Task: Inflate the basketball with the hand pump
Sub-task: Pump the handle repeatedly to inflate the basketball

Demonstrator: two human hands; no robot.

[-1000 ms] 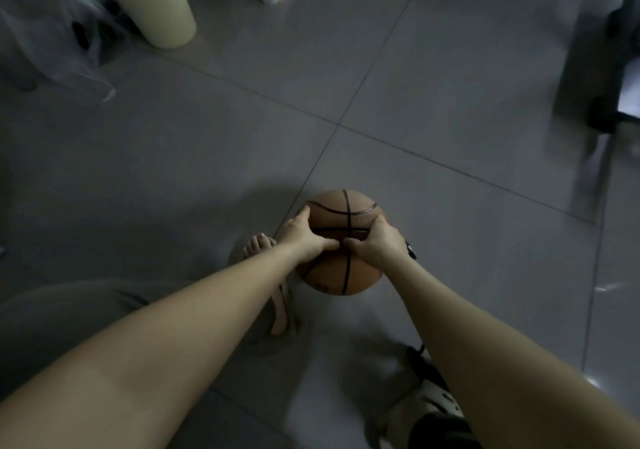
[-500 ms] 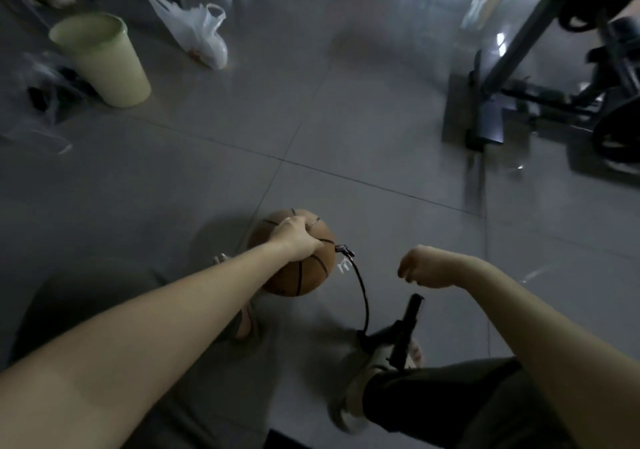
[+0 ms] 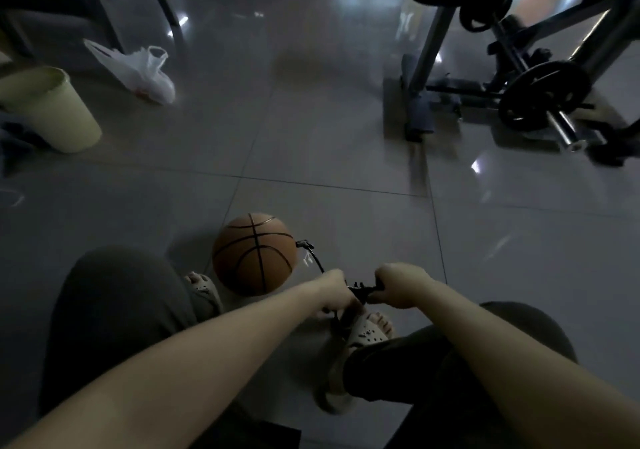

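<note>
Pale green bin sitting far left on grey tiled floor; white plastic bag lying near, behind it; exercise bike standing far right, well apart.

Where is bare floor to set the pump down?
Free: tiles right of the right hand, short of the exercise bike; floor beyond the basketball, between bin and bike. Crowded: around hose, pump handle and right foot.

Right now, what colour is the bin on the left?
Pale yellow-green; the bin shows best in the head view.
</note>
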